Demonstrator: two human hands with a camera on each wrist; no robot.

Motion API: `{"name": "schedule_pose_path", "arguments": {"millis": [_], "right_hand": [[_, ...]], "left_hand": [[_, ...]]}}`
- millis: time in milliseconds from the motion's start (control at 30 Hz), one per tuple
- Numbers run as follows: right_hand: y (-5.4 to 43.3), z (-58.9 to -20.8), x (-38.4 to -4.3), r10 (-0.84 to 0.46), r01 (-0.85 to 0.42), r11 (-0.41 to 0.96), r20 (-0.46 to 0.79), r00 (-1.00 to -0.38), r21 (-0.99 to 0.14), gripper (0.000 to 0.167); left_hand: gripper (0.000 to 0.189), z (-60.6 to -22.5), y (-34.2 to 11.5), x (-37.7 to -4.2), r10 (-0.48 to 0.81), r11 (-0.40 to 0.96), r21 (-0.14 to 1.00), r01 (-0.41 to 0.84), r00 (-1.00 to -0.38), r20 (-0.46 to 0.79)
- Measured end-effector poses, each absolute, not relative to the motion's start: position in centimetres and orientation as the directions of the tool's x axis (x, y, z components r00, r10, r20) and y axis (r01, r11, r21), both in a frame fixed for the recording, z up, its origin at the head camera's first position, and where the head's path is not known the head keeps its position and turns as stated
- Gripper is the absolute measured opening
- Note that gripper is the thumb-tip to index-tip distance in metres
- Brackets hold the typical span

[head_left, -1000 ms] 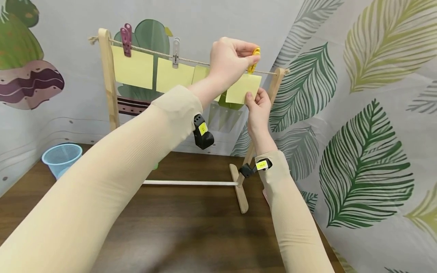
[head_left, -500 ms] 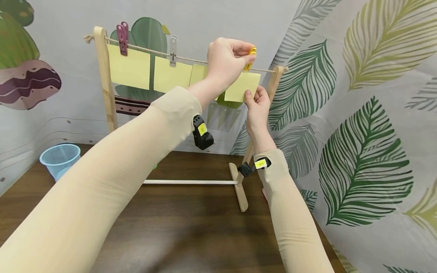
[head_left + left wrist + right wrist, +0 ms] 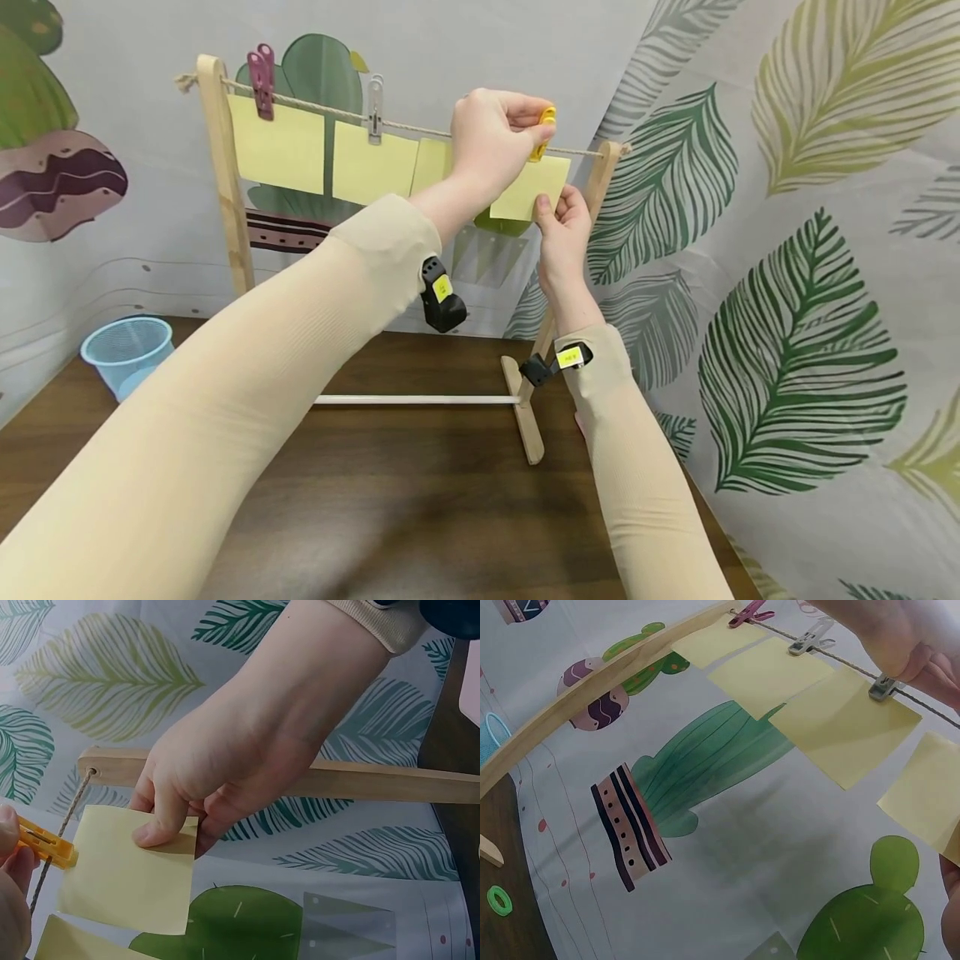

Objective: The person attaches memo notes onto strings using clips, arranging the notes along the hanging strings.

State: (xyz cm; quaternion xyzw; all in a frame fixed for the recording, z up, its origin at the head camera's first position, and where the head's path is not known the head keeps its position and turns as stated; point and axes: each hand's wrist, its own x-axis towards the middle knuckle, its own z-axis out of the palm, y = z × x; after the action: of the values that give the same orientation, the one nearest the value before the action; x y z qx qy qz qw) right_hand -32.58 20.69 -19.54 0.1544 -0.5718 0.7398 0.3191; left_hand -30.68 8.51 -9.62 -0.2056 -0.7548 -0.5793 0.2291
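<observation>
My left hand point(image 3: 491, 137) pinches a yellow clothespin point(image 3: 546, 133) at the rope point(image 3: 73, 804). In the left wrist view the clothespin's tip meets the edge of a yellow sticky note point(image 3: 127, 874). Thumb and fingers of my right hand point(image 3: 564, 242) pinch that note by its lower right corner, just inside the right post. To the left hang more yellow notes: one under a purple clothespin point(image 3: 261, 82), one under a clear grey clothespin point(image 3: 375, 108). A third note point(image 3: 847, 727) has a grey clothespin point(image 3: 883, 688), which my left arm hides in the head view.
The rope runs between two wooden posts point(image 3: 225, 175) of a stand with a white crossbar point(image 3: 420, 400). A light blue mesh basket point(image 3: 120, 367) stands at left on the brown table point(image 3: 420, 517). A green ring point(image 3: 507, 908) lies there too. Patterned cloth hangs behind.
The yellow clothespin, in my left hand, has shifted slightly left along the note's top edge and now overlaps it. My right hand keeps its pinch on the note. The head view has shifted slightly.
</observation>
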Motion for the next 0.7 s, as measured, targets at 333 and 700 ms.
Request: {"name": "schedule_pose_path", "arguments": {"millis": [333,700], "right_hand": [[20.66,-19.46,-32.43,0.303,-0.638,-0.154,0.579,-0.757,-0.755,0.011],[20.78,-19.41,-32.43,0.291,-0.635,-0.129,0.583,-0.758,-0.761,0.012]], "left_hand": [[0.029,-9.80,8.32,-30.56,0.064,0.262,0.790,0.555,-0.826,0.559],[0.031,-9.71,8.22,-30.54,0.081,0.293,0.778,0.556,-0.825,0.560]]}}
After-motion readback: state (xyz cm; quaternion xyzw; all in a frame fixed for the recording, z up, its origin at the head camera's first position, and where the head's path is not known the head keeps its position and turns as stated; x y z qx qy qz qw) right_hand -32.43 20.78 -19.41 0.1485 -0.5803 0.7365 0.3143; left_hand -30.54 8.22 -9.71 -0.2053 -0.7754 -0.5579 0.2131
